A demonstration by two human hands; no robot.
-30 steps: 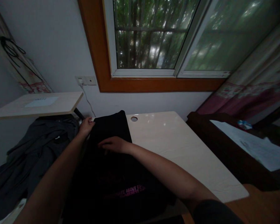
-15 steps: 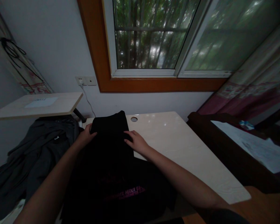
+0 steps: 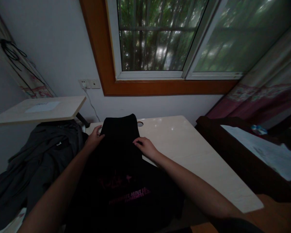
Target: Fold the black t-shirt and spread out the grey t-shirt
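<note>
A black shirt (image 3: 121,155) with pink lettering lies spread on the pale table, its far end narrow and reaching toward the wall. My left hand (image 3: 94,138) is at the left edge of that far part, thumb against the cloth and fingers curved apart from it. On the opposite edge, my right hand (image 3: 146,148) has its thumb and fingertips pinched together on the fabric. Dark cloth merges with shadow, so folds and the near hem are hard to make out.
The table (image 3: 184,145) has a round cable hole (image 3: 140,123) near its back edge. Left, dark grey clothes (image 3: 48,145) are heaped below a raised shelf (image 3: 70,108) bearing a paper sheet. Right stands a dark brown piece of furniture (image 3: 215,145) with a white sheet (image 3: 259,149). A window is ahead.
The shirt's far end and both hands have shifted slightly right. My left fingers have spread from the edge, while the right fingers have come together. More pink print shows.
</note>
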